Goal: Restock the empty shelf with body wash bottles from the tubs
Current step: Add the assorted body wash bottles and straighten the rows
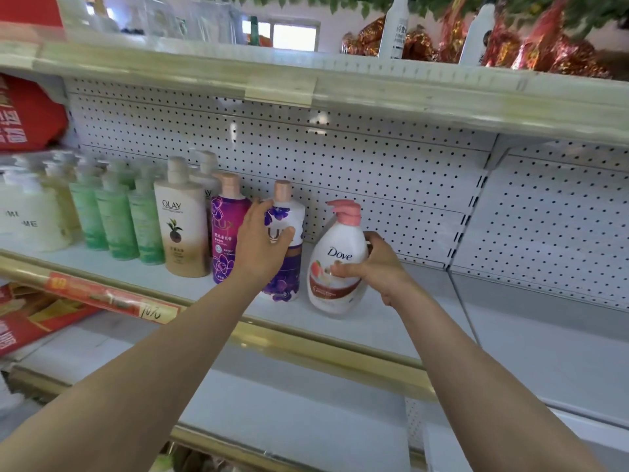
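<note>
2 bare forearms rise from the bottom edge, crossing a lower shelf (289, 413) and the gold rail (323, 352) that fronts the shelf (391, 321) being filled.

Past the rail, the right hand (377, 267) is wrapped round the right flank of the Dove bottle (337, 247), thumb across the label and fingers curled behind. The bottle stands near upright, pink pump on top, its long axis vertical with a slight lean. Its base is at the shelf surface, though I cannot tell whether it rests fully or hangs just clear.

Just to its left, the left hand (263, 245) grips the white-and-purple Lux bottle (286, 281) round its upper half, fingers curled over the front. That bottle stands upright on the shelf, a narrow gap apart from the Dove bottle.

The next move likely turns on that gap. The Dove bottle sits left of the right hand's palm, so closing the row means sliding it leftward toward the Lux, while the bare stretch of shelf lies to the right, nearer the right hand.

Farther left the row runs on: 1 purple Lux bottle (224, 233), an Olay bottle (182, 233), then green bottles (115, 226). Behind stands the pegboard back (374, 172), and above it an upper shelf (374, 97). No tubs are in view.
</note>
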A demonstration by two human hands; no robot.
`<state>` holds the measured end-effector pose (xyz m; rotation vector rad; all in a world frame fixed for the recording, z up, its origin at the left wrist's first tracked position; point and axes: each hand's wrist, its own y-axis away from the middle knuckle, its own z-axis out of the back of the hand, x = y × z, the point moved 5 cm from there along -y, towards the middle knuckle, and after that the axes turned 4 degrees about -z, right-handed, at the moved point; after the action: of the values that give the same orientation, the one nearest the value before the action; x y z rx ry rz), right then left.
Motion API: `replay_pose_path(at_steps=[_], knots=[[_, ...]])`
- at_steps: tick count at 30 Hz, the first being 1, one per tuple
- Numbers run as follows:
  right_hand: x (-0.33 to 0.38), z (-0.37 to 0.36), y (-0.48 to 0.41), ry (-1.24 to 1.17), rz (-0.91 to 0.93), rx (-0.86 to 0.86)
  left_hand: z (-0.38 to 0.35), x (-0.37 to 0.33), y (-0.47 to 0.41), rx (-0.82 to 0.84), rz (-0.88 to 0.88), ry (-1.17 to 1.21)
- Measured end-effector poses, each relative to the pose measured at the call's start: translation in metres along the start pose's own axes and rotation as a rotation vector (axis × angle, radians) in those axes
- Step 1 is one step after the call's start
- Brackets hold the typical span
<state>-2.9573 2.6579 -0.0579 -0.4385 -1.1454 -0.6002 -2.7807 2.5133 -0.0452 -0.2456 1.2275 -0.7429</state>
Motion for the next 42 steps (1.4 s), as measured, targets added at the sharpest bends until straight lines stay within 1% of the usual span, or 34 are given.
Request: replay_pose_path(at_steps=[6, 10, 13, 17, 19, 22, 25, 27, 30, 34, 38, 42], knots=[[-0.022, -0.014, -0.012, -0.001, 0.016, 0.003, 0.001, 0.007, -0.001, 0.005, -0.091, -0.038], [-0.027, -0.018, -0.016, 0.032, 0.022, 0.013, 0.004, 0.007, 0.002, 0.038, -0.112, -0.054], [-0.027, -0.018, -0.011, 0.103, 0.010, 0.021, 0.006, 0.002, 0.006, 0.062, -0.112, -0.069], [-0.015, -0.016, 0.008, 0.247, -0.060, 0.034, 0.012, -0.002, 0.006, 0.103, -0.070, -0.149], [0.000, -0.007, 0.022, 0.353, -0.089, -0.060, 0.020, -0.007, 0.008, 0.109, -0.086, -0.164], [0.030, 0.004, 0.049, 0.601, -0.015, -0.223, 0.035, -0.017, 0.015, 0.138, -0.112, -0.177], [0.053, -0.001, 0.084, 0.855, 0.063, -0.281, 0.047, -0.027, 0.031, 0.160, -0.129, -0.196], [0.062, -0.009, 0.109, 0.936, 0.086, -0.299, 0.054, -0.030, 0.048, 0.178, -0.113, -0.232], [0.061, -0.024, 0.147, 0.940, 0.062, -0.297, 0.062, -0.029, 0.079, 0.224, -0.093, -0.255], [0.035, -0.043, 0.189, 0.939, -0.020, -0.259, 0.066, -0.016, 0.126, 0.321, -0.059, -0.246], [-0.008, -0.059, 0.215, 0.905, -0.120, -0.223, 0.062, 0.009, 0.178, 0.445, 0.028, -0.277], [-0.067, -0.080, 0.236, 0.847, -0.235, -0.160, 0.053, 0.052, 0.233, 0.577, 0.120, -0.274]])
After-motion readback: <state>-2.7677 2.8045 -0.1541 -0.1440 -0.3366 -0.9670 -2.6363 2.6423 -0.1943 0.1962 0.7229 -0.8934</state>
